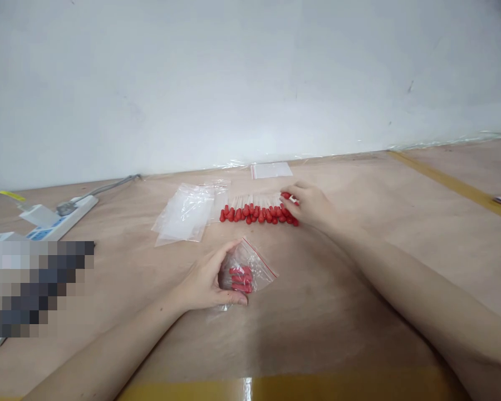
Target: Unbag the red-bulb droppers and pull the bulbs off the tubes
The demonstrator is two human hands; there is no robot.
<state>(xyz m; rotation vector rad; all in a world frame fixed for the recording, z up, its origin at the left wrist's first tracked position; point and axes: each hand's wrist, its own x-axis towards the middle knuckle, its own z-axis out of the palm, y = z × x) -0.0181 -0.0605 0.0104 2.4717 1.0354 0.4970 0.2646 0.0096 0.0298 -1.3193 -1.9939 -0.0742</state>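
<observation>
Several glass droppers with red rubber bulbs (254, 213) lie in a row on the table, bulbs toward me and clear tubes pointing away. At the right end of that row, my right hand (311, 203) has its fingers closed on the red bulb of one dropper (285, 195). Nearer to me, my left hand (211, 278) is wrapped round a clear zip bag (259, 267) with a red seal line. Several red bulbs show through the plastic, and the bag's sealing edge faces right. My palm hides the bag's left part.
Flat clear zip bags (183, 214) are piled left of the droppers. Another bag (271, 170) lies by the wall (250, 83). At the left stands a power strip (70, 220) with plugs and a grey cable, beside a pixelated block. Yellow tape (455, 184) crosses the table at right.
</observation>
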